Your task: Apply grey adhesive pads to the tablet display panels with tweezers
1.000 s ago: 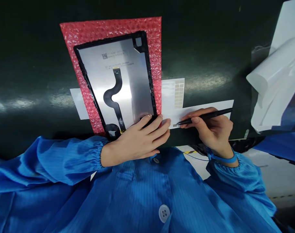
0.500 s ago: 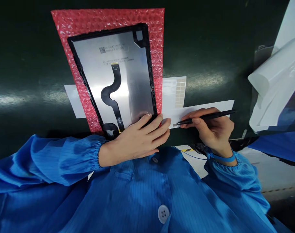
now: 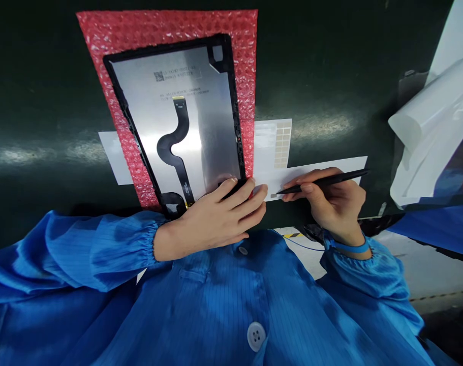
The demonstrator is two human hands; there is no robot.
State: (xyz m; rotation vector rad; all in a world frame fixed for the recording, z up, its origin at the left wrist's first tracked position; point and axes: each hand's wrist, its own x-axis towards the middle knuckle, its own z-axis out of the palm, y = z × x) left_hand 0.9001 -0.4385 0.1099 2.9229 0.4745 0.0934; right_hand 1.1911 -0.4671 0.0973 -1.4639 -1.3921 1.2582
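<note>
Dark green glossy surface (image 3: 44, 112) fills most of your view, and your blue striped smock (image 3: 201, 305) covers the bottom of the frame, with one four-hole button (image 3: 256, 336) showing. To the far right lies a crumpled white plastic sheet (image 3: 425, 147).

On the surface, a single sheet of red bubble wrap (image 3: 246, 101) carries the task's one display panel (image 3: 147, 117), which sits face down, slightly skewed, with a black frame around its silver back. One black ribbon cable (image 3: 180, 122) curves in an S down the silver back, with a gold end at the top. Near the top edge there is a small square code (image 3: 158, 76) with a few lines of print, too small to read.

Two white paper pieces show from under the bubble wrap: one at the left (image 3: 115, 162) and a longer one at the right (image 3: 330, 170). Above the right piece sits a sheet of labels (image 3: 271, 142) with a grid of small tan squares.

Your left hand (image 3: 219, 216) lies flat with its fingers slightly spread, pressing on the panel's lower right corner. Your right hand (image 3: 330, 203), with a blue wrist strap (image 3: 349, 248) at the cuff, pinches a slim black tool (image 3: 322, 181) between thumb and fingers. The tool's tip touches a tiny grey strip (image 3: 273, 195) at the paper's left end.
</note>
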